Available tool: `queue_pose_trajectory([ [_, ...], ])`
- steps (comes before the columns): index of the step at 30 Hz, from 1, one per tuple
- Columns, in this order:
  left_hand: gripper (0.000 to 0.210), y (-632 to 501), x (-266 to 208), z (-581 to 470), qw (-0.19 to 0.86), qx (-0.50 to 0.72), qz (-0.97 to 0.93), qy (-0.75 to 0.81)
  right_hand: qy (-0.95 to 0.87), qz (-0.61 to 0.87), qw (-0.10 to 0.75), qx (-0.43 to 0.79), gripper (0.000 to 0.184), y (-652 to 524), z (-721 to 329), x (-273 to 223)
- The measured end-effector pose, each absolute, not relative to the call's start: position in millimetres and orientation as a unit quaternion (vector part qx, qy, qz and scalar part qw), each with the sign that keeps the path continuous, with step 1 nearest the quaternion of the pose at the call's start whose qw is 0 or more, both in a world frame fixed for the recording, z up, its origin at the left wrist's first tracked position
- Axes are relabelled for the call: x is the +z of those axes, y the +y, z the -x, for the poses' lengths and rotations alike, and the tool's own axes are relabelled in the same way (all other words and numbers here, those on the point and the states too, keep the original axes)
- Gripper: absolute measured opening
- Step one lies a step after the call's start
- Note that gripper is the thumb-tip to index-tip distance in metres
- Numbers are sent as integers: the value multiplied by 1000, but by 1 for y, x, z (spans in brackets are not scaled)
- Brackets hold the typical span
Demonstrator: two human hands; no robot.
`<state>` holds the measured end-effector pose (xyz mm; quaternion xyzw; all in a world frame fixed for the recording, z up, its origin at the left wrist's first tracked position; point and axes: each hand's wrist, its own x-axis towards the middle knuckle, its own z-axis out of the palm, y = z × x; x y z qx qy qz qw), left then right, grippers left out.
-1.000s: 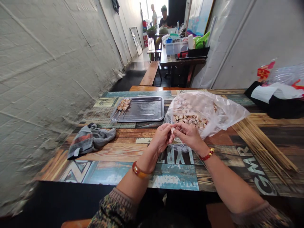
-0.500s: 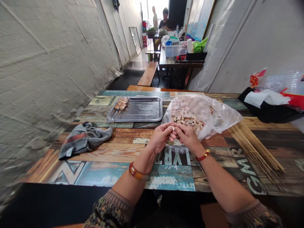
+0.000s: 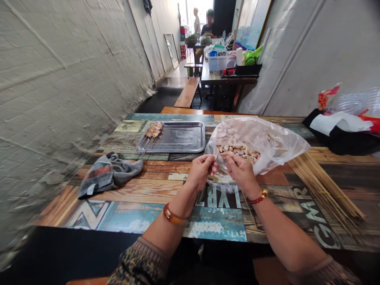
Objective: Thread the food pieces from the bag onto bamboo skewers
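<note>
Close together over the near edge of a clear plastic bag point(image 3: 282, 144), my two hands are both closed in a pinch. My left hand point(image 3: 202, 170) has thumb and fingers pressed on something small and pale, too small to name. A thin bamboo skewer point(image 3: 250, 211) runs out from under my right hand point(image 3: 241, 174), in line with its pinched fingertips. Small pinkish-brown pieces point(image 3: 237, 151), apparently meat, fill the bag's open mouth. Behind and left, a metal tray point(image 3: 181, 136) bears several loaded skewers point(image 3: 153, 130) at its left end.
A grey cloth point(image 3: 111, 174) lies on the left of the patterned wooden table point(image 3: 142, 215). Bare bamboo skewers point(image 3: 326, 186) lie in a bundle to the right, below a black item with white paper point(image 3: 341, 122). Beyond are a bench point(image 3: 188, 93), another table, and two people.
My hands have drawn slightly apart; before, their fingertips met around a small whitish piece. The whole view has shifted a little, so things sit further right.
</note>
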<state>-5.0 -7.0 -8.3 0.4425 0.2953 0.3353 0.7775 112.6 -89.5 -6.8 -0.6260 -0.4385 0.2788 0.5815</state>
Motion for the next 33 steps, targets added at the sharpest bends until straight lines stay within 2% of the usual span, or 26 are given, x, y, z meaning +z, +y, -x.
queue_pose_trajectory([
  [2,34,-5,-8,6,777,342,-438,297,-425,599,600,315,38,-92,-112,-5],
  [5,36,-2,-7,7,788,340,-431,280,-470,585,572,332,36,-94,-108,-3],
  [13,37,-3,-7,7,745,346,-489,294,-577,637,473,191,29,-92,-106,-9],
  [24,21,-4,-9,4,647,383,-571,330,-604,623,462,186,29,-93,-106,-8],
  [33,18,0,-20,3,568,406,-631,338,-605,628,452,187,32,-93,-105,-7],
])
